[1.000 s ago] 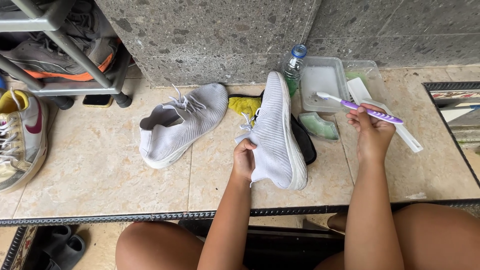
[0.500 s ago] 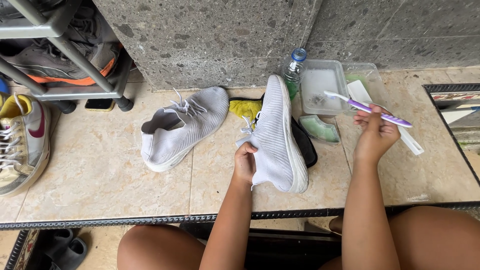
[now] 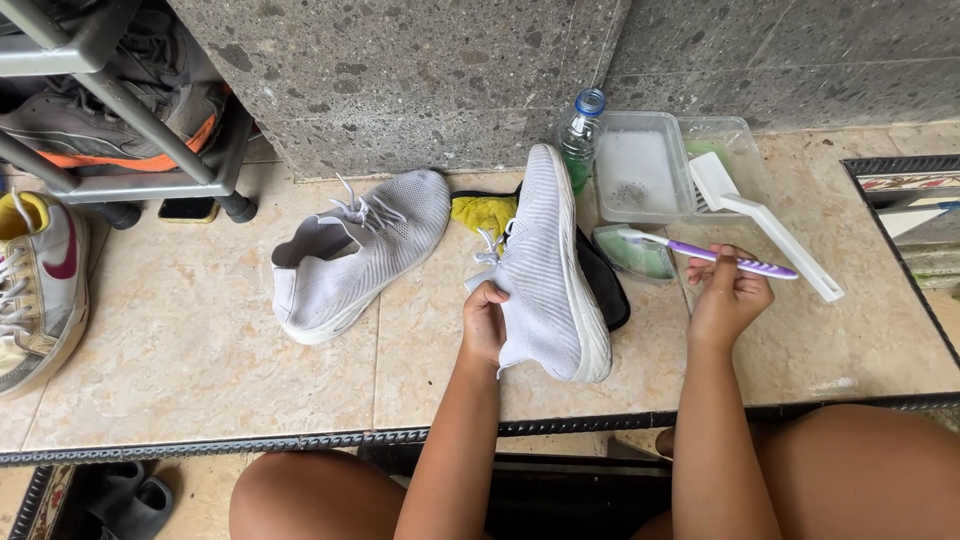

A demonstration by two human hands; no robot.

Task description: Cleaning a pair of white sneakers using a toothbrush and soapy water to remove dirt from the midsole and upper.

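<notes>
My left hand (image 3: 484,322) grips the collar of a white knit sneaker (image 3: 548,265), which stands tipped on its side on the tiled floor. My right hand (image 3: 728,298) holds a purple and white toothbrush (image 3: 712,254) by the handle, bristles pointing left over a small green-tinted dish (image 3: 634,255). The matching white sneaker (image 3: 355,255) lies to the left, laces loose, untouched by either hand.
A clear plastic tub (image 3: 643,170) with soapy water, a plastic bottle (image 3: 579,130), a white scrub brush (image 3: 768,222) and yellow cloth (image 3: 480,212) sit by the stone wall. Black cloth (image 3: 608,290) lies under the sneaker. A shoe rack (image 3: 110,110) and high-top sneaker (image 3: 38,285) stand left.
My right hand has lowered and swung the toothbrush leftward, so its bristles are now over the small green dish. My left hand still holds the sneaker in place.
</notes>
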